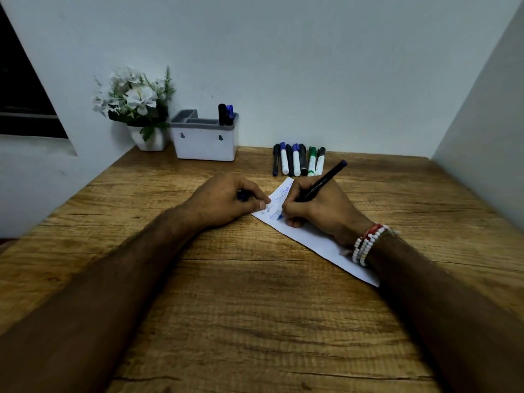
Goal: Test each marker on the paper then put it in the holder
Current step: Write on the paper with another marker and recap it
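A white strip of paper lies slanted on the wooden table, with blue scribbles at its far end. My right hand grips a thin black pen with a blue end, its tip on the paper. My left hand rests on the table with its fingertips on the paper's left edge and curls round a dark blue cap. A row of several markers, blue, black and green, lies behind the paper. The white holder with a grey top stands at the back, two markers upright in it.
A white pot of white flowers stands left of the holder against the wall. Walls close the table at the back and on the right. A dark window is at the far left.
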